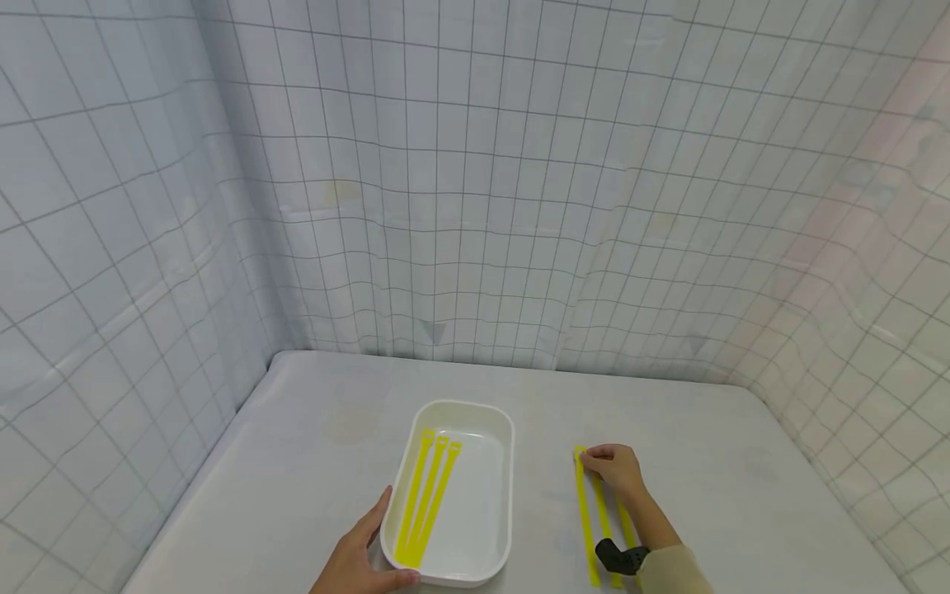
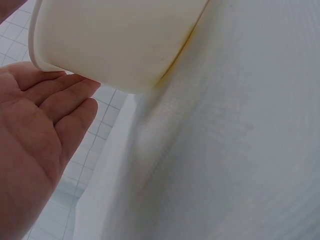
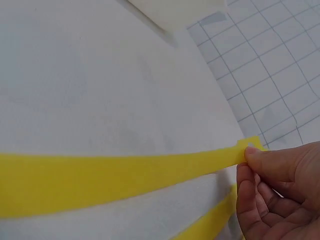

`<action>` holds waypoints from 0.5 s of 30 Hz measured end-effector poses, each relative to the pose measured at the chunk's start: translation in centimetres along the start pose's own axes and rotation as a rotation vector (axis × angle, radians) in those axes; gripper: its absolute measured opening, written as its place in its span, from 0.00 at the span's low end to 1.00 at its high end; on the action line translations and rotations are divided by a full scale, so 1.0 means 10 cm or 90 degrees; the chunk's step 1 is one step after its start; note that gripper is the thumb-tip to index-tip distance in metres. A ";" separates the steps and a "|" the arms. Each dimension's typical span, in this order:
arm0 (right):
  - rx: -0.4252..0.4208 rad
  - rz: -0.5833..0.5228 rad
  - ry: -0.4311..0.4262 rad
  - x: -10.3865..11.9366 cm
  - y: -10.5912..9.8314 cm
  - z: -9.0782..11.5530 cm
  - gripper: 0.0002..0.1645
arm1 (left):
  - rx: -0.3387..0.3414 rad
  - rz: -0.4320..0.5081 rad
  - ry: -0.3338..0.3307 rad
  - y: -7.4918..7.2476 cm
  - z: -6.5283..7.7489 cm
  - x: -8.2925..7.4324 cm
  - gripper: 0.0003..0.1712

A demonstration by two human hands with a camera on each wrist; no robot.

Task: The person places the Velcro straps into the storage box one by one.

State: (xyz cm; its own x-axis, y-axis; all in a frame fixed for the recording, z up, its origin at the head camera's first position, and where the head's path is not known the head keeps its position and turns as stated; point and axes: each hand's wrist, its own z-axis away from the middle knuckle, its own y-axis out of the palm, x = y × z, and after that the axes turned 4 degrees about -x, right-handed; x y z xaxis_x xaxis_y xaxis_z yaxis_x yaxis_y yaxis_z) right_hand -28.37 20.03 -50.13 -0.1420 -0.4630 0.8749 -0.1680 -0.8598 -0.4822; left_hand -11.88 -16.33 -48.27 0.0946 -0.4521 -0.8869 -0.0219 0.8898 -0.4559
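Note:
My right hand (image 1: pixel 618 470) pinches the slotted head of a yellow cable strap (image 1: pixel 584 503) between thumb and fingertips. In the right wrist view this strap (image 3: pixel 120 177) stretches away to the left, its head close by the thumb. Two more yellow straps lie beside it, partly hidden under my right hand and wrist. My left hand (image 1: pixel 359 549) rests at the near left corner of a white tray (image 1: pixel 510 487), fingers along the outer left wall and thumb at the near rim. In the left wrist view its straight fingers (image 2: pixel 75 102) touch the tray's wall (image 2: pixel 110 45).
Three yellow straps (image 1: pixel 426 503) lie side by side in the left half of the tray, slotted heads toward the far end. A white cloth covers the table (image 1: pixel 319 437). Grid-patterned curtains (image 1: pixel 475 206) hang behind it and on both sides. A black band (image 1: pixel 622 558) circles my right wrist.

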 end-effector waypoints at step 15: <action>0.005 -0.039 -0.015 0.14 -0.11 0.14 0.13 | -0.003 0.002 0.010 0.01 0.00 -0.02 0.66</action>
State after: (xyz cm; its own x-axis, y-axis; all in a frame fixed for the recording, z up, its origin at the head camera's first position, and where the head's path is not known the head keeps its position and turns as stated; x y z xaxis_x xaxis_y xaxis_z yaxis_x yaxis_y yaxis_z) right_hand -27.01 20.06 -48.30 -0.1083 -0.4142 0.9037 -0.1677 -0.8884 -0.4273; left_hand -11.86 -16.17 -48.16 0.0785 -0.4500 -0.8896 -0.0266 0.8911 -0.4531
